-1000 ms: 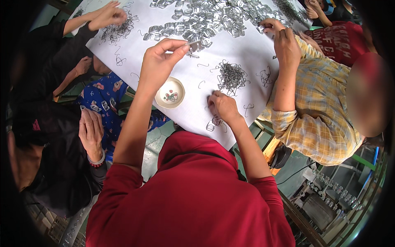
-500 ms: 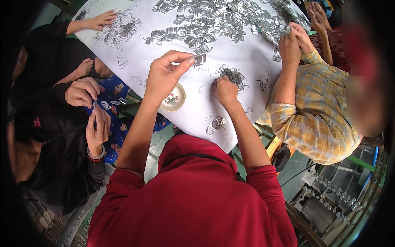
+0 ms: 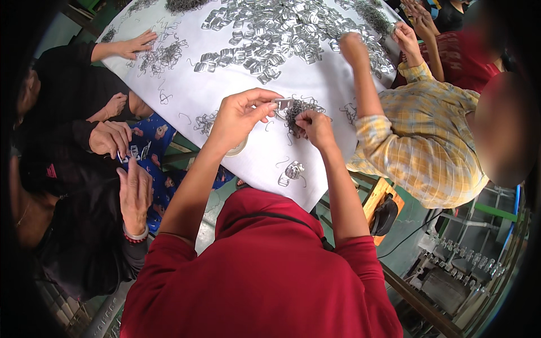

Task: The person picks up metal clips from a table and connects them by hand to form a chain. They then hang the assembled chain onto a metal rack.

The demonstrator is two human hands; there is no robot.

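Note:
My left hand [image 3: 239,117] pinches a small shiny metal buckle [image 3: 284,103] between thumb and fingertips, holding it over the white cloth. Just right of the buckle lies a dark tangled heap of bent wire hooks [image 3: 308,105]. At the near side of that heap is my right hand [image 3: 319,129], its thumb and fingers pressed together; what they hold, if anything, is too small to make out. Partly behind my left wrist, a pale round dish [image 3: 239,148] shows only its edge. A few loose buckles [image 3: 290,173] lie nearer to me.
A wide pile of metal buckles [image 3: 276,34] covers the table's far middle. More wire hooks [image 3: 168,53] lie scattered at the left. Co-workers sit on both sides; one in a plaid shirt [image 3: 422,146] stretches a blurred hand [image 3: 354,49] to the pile.
My left hand has come down and right with the buckle, close to the hook heap. My right hand has shifted slightly right and down. The plaid-shirted person's arm has swung toward the buckle pile.

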